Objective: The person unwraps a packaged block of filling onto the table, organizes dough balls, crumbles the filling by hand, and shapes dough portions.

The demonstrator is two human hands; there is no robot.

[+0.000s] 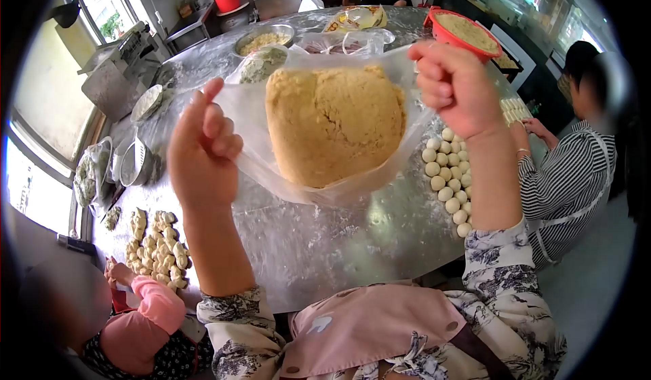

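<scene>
A thin clear plastic bag point(247, 146) hangs stretched between my two hands above the metal table. Inside it sits a big tan, crumbly-looking block point(339, 125), perhaps dough or filling, with a crack down its middle. My left hand point(207, 139) pinches the bag's left edge, fingers curled. On the opposite side my right hand point(451, 85) grips the upper right edge in closed fingers. Below and beside my right forearm, round white dough balls point(445, 174) lie in rows on the table.
Small dough pieces point(159, 251) lie at the left, near a person in pink point(146, 312). A person in stripes point(573, 176) works at the right. A red basin point(468, 34) of crumbly filling and a metal bowl point(263, 37) stand toward the back of the steel table point(319, 251).
</scene>
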